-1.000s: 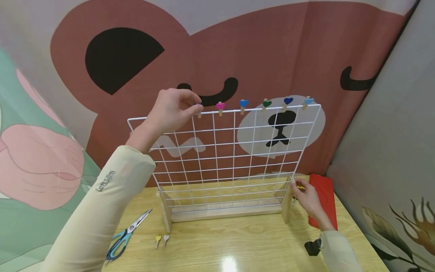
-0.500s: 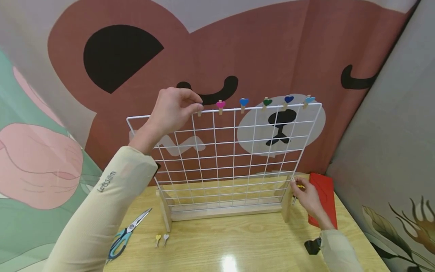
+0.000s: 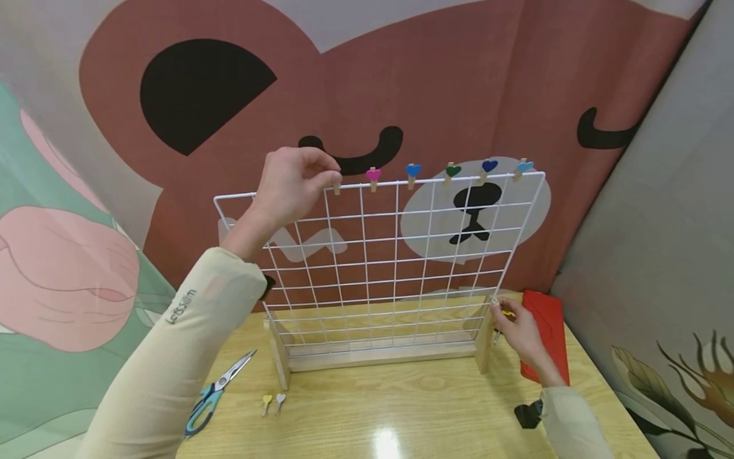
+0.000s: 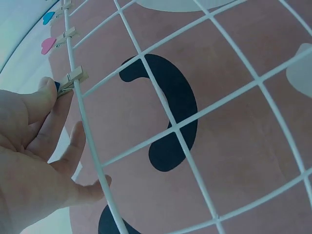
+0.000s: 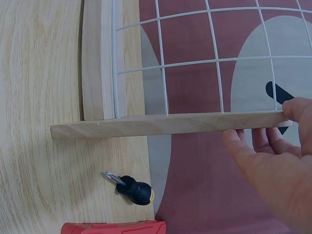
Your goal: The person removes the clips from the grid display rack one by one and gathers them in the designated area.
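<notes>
My left hand [image 3: 292,185] is raised to the top wire of a white wire grid [image 3: 397,261], left of its middle. Thumb and index finger pinch a mini wooden clothespin [image 4: 74,77] that sits on that wire; a sliver of its dark blue decoration shows in the left wrist view. Further right on the same wire are clothespins with pink [image 3: 373,173], blue [image 3: 413,170], green [image 3: 453,171], dark blue [image 3: 490,166] and light blue [image 3: 524,167] hearts. Lower right, my right hand [image 3: 518,328] holds the top end of the stand's wooden upright [image 5: 165,125] between thumb and fingers.
Two clothespins, yellow [image 3: 267,400] and white [image 3: 280,399], lie on the wooden table [image 3: 344,421]. Scissors [image 3: 220,386] with teal handles lie at left. A stubby screwdriver [image 5: 134,189] stands out beside the right upright, near a red case [image 3: 547,331]. A printed curtain [image 3: 430,83] hangs behind.
Both hands keep their places on the clothespin and the upright. The blue at the left fingertips, visible earlier in the head view, is now covered. The head view has shifted slightly.
</notes>
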Motion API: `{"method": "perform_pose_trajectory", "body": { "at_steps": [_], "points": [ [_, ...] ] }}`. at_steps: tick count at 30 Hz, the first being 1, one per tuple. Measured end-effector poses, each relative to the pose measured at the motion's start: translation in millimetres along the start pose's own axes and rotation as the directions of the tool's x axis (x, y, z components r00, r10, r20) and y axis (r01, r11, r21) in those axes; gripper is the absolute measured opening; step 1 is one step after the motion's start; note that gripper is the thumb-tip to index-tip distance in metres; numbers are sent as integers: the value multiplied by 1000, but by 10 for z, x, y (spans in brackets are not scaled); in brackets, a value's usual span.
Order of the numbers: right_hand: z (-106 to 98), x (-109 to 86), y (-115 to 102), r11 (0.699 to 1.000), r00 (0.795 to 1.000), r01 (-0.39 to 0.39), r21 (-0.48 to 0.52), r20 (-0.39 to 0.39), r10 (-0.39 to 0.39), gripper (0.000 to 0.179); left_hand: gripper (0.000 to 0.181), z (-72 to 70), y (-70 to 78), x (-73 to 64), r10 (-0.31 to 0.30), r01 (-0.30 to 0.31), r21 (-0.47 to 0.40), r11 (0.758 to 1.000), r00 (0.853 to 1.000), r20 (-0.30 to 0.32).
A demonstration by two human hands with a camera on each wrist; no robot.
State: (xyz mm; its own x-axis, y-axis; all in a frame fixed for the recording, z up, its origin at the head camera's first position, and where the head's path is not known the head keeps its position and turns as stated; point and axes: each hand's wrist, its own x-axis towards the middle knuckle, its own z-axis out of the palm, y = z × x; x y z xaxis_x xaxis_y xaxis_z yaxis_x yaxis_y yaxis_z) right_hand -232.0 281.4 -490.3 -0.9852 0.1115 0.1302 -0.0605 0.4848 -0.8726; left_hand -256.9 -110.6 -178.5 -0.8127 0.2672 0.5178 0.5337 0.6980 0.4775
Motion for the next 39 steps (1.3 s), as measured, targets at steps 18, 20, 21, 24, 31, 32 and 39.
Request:
{"method": "perform_pose_trajectory", "body": {
  "at_steps": [18, 20, 21, 24, 31, 32, 39],
  "points": [
    [20, -6, 8, 1000, 1000, 1, 16, 7, -1, 48, 21, -269, -86, -160, -1, -41, -256, 966, 987, -160],
    [22, -5, 0, 1000, 1000, 6, 16, 11, -6, 49, 21, -319, -119, -211, 3, -58, -302, 952, 984, -180],
    [22, -6, -6, 1000, 1000, 7, 16, 11, -8, 49, 20, -340, -134, -237, 4, -63, -312, 948, 982, -186],
    [22, -10, -20, 1000, 1000, 9, 22, 11, -9, 48, 18, -385, -177, -325, 6, -67, -315, 947, 982, -191],
    [6, -14, -42, 1000, 1000, 13, 19, 1, -13, 47, 16, -335, -320, -599, 46, -76, -238, 968, 991, -129],
    [6, -18, -43, 1000, 1000, 14, 17, 0, -14, 47, 16, -316, -343, -637, 52, -79, -236, 969, 992, -117],
    [11, -29, -34, 1000, 1000, 3, 8, 9, -3, 46, 16, -240, -489, -879, 36, -51, -240, 969, 997, -67]
  ]
}}
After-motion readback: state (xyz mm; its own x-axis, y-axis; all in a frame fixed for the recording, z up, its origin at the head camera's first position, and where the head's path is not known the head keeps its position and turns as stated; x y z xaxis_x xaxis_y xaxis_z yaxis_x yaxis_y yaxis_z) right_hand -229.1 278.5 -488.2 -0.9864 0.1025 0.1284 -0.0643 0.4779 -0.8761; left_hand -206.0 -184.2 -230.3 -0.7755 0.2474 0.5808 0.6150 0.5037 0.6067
